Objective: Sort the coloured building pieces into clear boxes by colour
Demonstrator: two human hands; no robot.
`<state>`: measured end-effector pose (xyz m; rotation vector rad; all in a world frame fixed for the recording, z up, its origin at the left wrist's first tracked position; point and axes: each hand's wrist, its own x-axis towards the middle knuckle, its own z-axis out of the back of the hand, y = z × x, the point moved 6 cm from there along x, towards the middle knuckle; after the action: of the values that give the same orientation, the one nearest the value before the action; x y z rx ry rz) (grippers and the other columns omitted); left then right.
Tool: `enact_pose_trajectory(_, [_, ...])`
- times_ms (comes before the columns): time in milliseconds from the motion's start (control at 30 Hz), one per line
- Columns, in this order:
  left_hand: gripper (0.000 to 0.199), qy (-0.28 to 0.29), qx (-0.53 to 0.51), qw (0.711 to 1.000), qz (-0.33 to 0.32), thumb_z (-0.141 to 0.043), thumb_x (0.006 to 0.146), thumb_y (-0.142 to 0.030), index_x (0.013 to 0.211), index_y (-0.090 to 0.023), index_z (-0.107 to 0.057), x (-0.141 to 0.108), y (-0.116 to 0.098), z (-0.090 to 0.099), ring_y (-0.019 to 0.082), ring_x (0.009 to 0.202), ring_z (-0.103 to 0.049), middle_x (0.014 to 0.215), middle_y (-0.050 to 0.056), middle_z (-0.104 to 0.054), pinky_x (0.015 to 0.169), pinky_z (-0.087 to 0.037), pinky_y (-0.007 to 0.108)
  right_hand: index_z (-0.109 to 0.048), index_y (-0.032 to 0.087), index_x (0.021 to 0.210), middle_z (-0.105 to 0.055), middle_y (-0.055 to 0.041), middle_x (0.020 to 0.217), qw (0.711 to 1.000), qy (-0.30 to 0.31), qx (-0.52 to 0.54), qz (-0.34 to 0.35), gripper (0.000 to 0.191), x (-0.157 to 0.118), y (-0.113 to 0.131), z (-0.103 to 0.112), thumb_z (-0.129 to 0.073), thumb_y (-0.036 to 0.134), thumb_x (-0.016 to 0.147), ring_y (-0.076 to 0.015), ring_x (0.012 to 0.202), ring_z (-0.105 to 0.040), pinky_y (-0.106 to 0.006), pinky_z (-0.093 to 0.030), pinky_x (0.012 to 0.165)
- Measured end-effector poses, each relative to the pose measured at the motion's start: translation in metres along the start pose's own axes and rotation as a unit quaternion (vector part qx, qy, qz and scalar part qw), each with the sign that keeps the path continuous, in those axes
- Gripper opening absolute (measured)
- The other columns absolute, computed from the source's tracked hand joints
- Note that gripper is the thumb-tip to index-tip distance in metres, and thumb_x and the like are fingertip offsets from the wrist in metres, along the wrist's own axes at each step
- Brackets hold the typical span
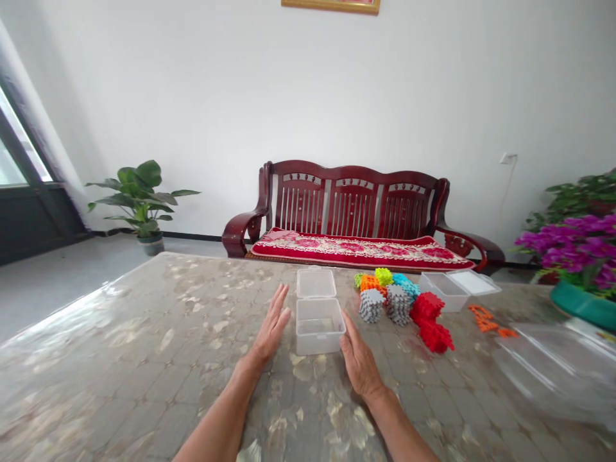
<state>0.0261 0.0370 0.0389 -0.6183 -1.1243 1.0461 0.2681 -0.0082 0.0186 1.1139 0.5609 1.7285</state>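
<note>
A clear plastic box [320,343] stands on the table in front of me, its hinged lid [316,283] laid back on the far side. Nothing shows inside it. My left hand [273,326] is just left of the box, apart from it, with fingers stretched out. Against the box's right wall rests my right hand [359,359], its fingers extended and not wrapped around anything. To the right are stacks of notched plastic pieces: grey stacks [398,305], red pieces [436,335], orange ones [371,283], blue ones [407,286] and a yellow-green stack [384,276].
A second clear box [443,295] with an open lid stands behind the red pieces. Orange loose pieces [482,319] lie right of it. Large clear containers [553,366] and a teal flowerpot [580,305] occupy the table's right side. A wooden bench [353,205] is beyond the table.
</note>
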Motion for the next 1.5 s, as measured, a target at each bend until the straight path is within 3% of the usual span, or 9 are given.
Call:
enact_pose_trajectory(67, [0.066,0.003,0.008,1.000,-0.027,-0.033,0.099,-0.057,0.155,-0.024,-0.028,0.001,-0.010,-0.003,0.023,0.154,-0.008,0.167,0.005,-0.016,0.126,-0.008,0.043,-0.034,0.025,0.153,-0.044,-0.0062,0.154,1.000,-0.006,-0.008,-0.002,0.053,0.000,0.001,0.001,-0.033,0.042,0.102,-0.0204,0.142,-0.041,-0.041,-0.035,0.118])
enact_pose_trajectory(167, [0.061,0.029,0.008,0.999,-0.037,-0.035,0.100,-0.053,0.155,-0.026,-0.030,0.003,-0.018,-0.010,0.024,0.154,-0.008,0.166,0.004,-0.018,0.125,-0.009,0.046,-0.035,0.026,0.152,-0.048,-0.0065,0.152,1.000,0.000,-0.015,-0.001,0.052,-0.001,0.003,0.000,-0.035,0.040,0.102,-0.0209,0.140,-0.044,-0.042,-0.038,0.116])
enact_pose_trajectory(367, [0.067,0.099,0.011,0.994,-0.033,-0.043,0.096,-0.057,0.155,-0.025,-0.032,0.003,-0.014,-0.027,0.027,0.154,-0.009,0.165,0.006,-0.021,0.125,-0.009,0.047,-0.032,0.026,0.154,-0.047,-0.0073,0.152,0.999,0.031,-0.017,-0.003,0.053,-0.002,0.006,-0.003,-0.035,0.039,0.102,-0.0213,0.139,-0.046,-0.042,-0.039,0.115])
enact_pose_trajectory(533, [0.069,0.093,0.013,0.994,-0.052,-0.041,0.098,-0.057,0.157,-0.025,-0.025,-0.004,-0.017,-0.028,0.027,0.154,0.002,0.166,0.006,-0.020,0.125,-0.004,0.051,-0.035,0.025,0.153,-0.049,-0.0079,0.150,0.999,0.026,-0.029,-0.002,0.053,-0.003,0.010,-0.001,-0.038,0.039,0.101,-0.0219,0.138,-0.047,-0.041,-0.040,0.114])
enact_pose_trajectory(767, [0.067,0.054,-0.015,0.995,-0.079,-0.037,0.099,-0.057,0.158,-0.030,-0.017,-0.019,-0.022,-0.028,0.028,0.154,0.001,0.167,0.003,-0.014,0.124,-0.003,0.053,-0.036,0.027,0.152,-0.048,-0.0059,0.151,0.998,0.051,-0.006,-0.025,0.052,-0.004,0.013,0.000,-0.037,0.039,0.101,-0.0212,0.140,-0.044,-0.043,-0.038,0.116])
enact_pose_trajectory(1233, [0.068,0.072,-0.039,0.993,-0.087,-0.046,0.098,-0.051,0.157,-0.032,-0.019,-0.018,-0.020,-0.026,0.032,0.153,-0.012,0.166,0.004,-0.017,0.125,-0.010,0.053,-0.039,0.034,0.150,-0.050,-0.0021,0.150,0.997,0.059,0.011,-0.050,0.051,-0.010,0.009,0.004,-0.045,0.037,0.099,-0.0221,0.138,-0.047,-0.043,-0.040,0.115])
enact_pose_trajectory(1333, [0.068,0.066,-0.042,0.994,-0.081,-0.046,0.097,-0.052,0.157,-0.032,-0.021,-0.019,-0.020,-0.025,0.033,0.153,-0.013,0.166,0.004,-0.019,0.124,-0.011,0.054,-0.049,0.033,0.144,-0.057,-0.0038,0.143,0.998,0.040,-0.022,-0.053,0.048,-0.008,0.004,0.018,-0.049,0.034,0.096,-0.0236,0.129,-0.056,-0.044,-0.047,0.109])
enact_pose_trajectory(1500, [0.067,0.075,-0.042,0.993,-0.079,-0.047,0.097,-0.051,0.157,-0.034,-0.020,-0.018,-0.020,-0.025,0.032,0.153,-0.011,0.166,0.002,-0.018,0.125,-0.012,0.054,-0.066,0.028,0.125,-0.066,-0.0063,0.129,0.987,-0.025,-0.157,-0.002,0.039,0.027,0.006,0.071,-0.048,0.022,0.090,-0.0245,0.122,-0.060,-0.047,-0.048,0.107])
